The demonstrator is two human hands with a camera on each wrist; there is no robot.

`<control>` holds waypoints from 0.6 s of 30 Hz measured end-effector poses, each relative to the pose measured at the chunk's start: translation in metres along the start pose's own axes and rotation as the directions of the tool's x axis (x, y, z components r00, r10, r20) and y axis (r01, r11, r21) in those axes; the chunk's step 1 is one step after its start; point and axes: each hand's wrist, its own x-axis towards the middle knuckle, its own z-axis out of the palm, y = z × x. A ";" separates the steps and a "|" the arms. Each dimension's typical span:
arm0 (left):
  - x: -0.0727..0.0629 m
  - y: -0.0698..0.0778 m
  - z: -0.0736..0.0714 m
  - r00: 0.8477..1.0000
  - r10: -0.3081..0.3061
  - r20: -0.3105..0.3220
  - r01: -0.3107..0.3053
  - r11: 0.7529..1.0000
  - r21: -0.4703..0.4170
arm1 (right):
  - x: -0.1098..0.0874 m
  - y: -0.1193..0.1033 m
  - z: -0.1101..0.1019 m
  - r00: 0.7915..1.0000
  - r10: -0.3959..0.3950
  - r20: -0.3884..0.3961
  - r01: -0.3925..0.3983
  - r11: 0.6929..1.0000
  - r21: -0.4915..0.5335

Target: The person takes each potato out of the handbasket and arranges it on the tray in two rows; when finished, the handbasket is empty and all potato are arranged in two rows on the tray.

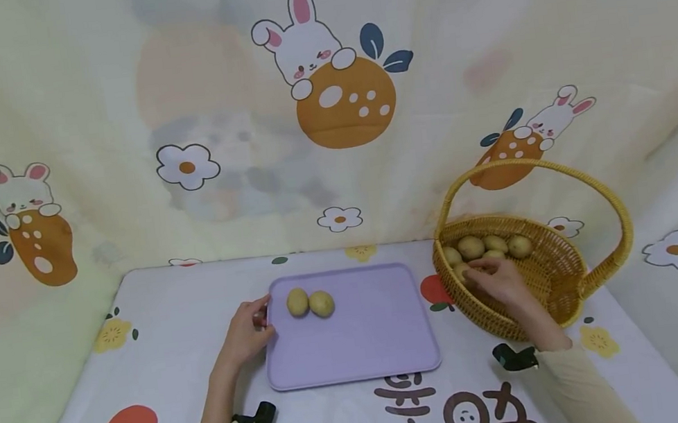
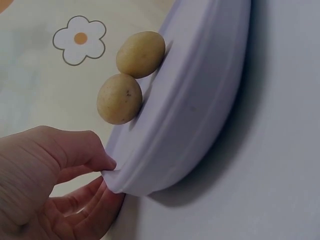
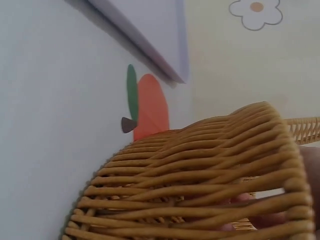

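Note:
My left hand [image 1: 249, 331] pinches the left rim of a lilac tray [image 1: 355, 349], thumb on top and fingers beneath in the left wrist view. Two small yellow potatoes [image 1: 297, 303] [image 2: 120, 99] lie side by side near the tray's back left corner. Inside a wicker basket [image 1: 549, 292], my right hand [image 1: 500, 282] reaches down to the left side, fingertips at a potato [image 1: 461, 273]; I cannot tell whether they grip it. More potatoes [image 1: 471, 247] lie along the basket's back. In the right wrist view the basket's woven wall [image 3: 210, 175] hides most of the hand.
The basket's tall arched handle [image 1: 620, 228] rises over its right side. A white printed cloth [image 1: 175, 370] covers the table, and a patterned curtain [image 1: 250, 201] hangs right behind. Dark wrist-worn devices [image 1: 258, 417] sit by both wrists.

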 end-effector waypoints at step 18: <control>0.001 -0.003 0.003 1.000 -0.002 -0.004 0.002 1.000 0.008 | 0.000 -0.014 -0.005 0.998 0.020 -0.064 -0.015 0.996 0.088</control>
